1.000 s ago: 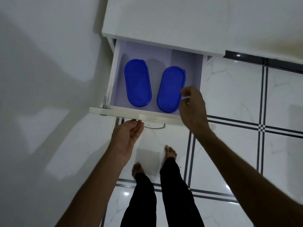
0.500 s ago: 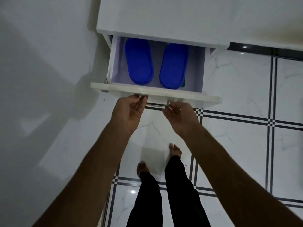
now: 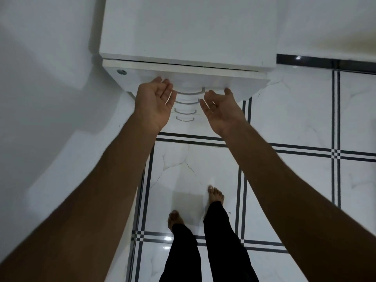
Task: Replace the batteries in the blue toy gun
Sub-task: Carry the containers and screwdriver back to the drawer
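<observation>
White laminate covers the cabinet point(image 3: 189, 27) at the far centre of the view, and its top drawer point(image 3: 183, 75) is pushed in almost flush, with only a thin dark gap along the upper edge. Left hand point(image 3: 155, 100): palm turned up, fingers straight, fingertips point(image 3: 163, 81) touching the lower face of the drawer front just left of the metal handle point(image 3: 190, 92). Its grip is fully open and holds nothing. Right hand point(image 3: 220, 107): palm up, fingers extended toward the same drawer front just right of the handle, grip likewise open and empty. Three more curved handles point(image 3: 185, 111) sit in a column below, between the two hands. The blue toy gun and its batteries do not appear in this view. Near the bottom, two bare feet point(image 3: 215, 195) in black trousers stand on the white marble-pattern floor point(image 3: 295, 119) with dark grid lines. A white wall point(image 3: 40, 78) fills the left side.
</observation>
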